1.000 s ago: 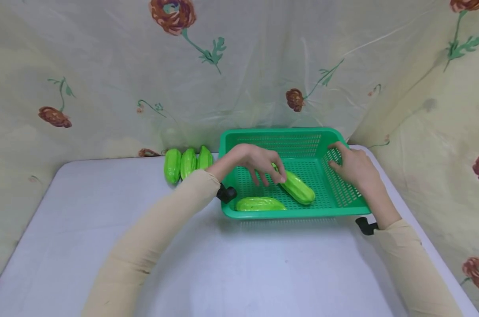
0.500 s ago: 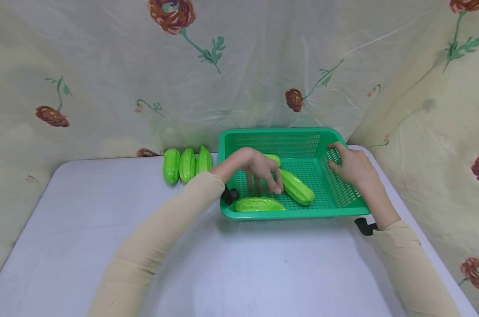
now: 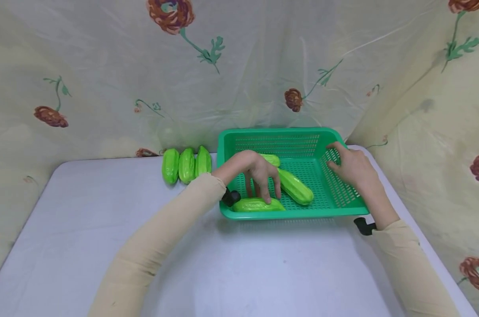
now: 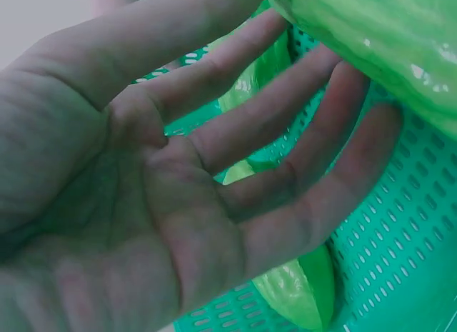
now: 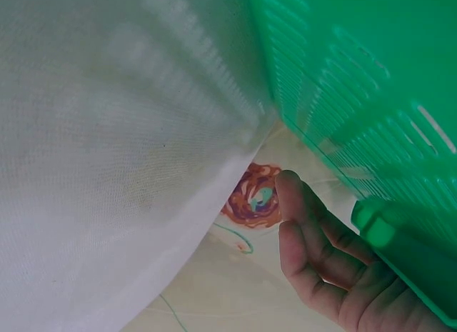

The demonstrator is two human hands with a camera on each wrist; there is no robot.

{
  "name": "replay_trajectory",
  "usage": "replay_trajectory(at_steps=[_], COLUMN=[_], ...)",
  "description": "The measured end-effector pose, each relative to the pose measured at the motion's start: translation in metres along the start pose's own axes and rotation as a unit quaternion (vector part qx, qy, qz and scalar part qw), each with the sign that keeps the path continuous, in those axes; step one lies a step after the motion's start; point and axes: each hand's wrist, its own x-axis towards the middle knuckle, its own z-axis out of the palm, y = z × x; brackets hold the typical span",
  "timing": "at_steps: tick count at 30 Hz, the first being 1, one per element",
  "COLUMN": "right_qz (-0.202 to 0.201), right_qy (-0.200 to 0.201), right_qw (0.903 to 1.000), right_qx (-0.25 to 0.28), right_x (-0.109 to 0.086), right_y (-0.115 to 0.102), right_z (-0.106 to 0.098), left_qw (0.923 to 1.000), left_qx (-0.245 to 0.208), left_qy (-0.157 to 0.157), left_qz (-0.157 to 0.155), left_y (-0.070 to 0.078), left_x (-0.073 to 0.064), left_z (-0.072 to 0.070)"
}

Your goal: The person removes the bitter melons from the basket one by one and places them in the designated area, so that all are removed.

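Flowered sheeting (image 3: 243, 92) beyond; loose left hand (image 3: 260, 172) touches the gourd (image 3: 250, 204) beneath, best held mid-length while right hand (image 3: 355, 168) grips basket (image 3: 303, 214).

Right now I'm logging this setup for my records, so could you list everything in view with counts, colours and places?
Table: 1, white-covered, across the lower view
Backdrop sheet: pale, behind and beside the table
Printed flowers: several, red-brown with green stems, on the sheet
Basket: 1, green, on the table near its far right corner
Loose vegetables: 3, bright green, in a row left of the basket
Basketed vegetables: at least 3, bright green, the rear one partly hidden
Wrist devices: 2, black, one at each wrist
Sleeves: 2, beige, one per arm
Left hand: 1, bare, over the nearest basketed vegetable
Right hand: 1, bare, at the basket's right rim
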Motion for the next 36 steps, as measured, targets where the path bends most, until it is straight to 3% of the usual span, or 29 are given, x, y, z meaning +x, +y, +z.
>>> replay_trajectory(at_steps=[12, 31, 36], right_qz=[0.000, -0.002, 0.000], right_qy=[0.004, -0.001, -0.004], right_qw=[1.0000, 1.0000, 1.0000], right_qx=[-0.001, 0.002, 0.008], right_x=[0.000, 0.002, -0.001], right_y=[-0.002, -0.001, 0.000], right_z=[-0.001, 0.001, 0.001], left_qw=[0.9998, 0.9979, 0.9956], left_qx=[0.004, -0.003, -0.018], left_qy=[0.020, 0.055, 0.072], left_qz=[-0.004, 0.033, 0.057], left_y=[-0.002, -0.007, -0.010], left_x=[-0.006, -0.017, -0.023], left_z=[0.000, 0.007, 0.008])
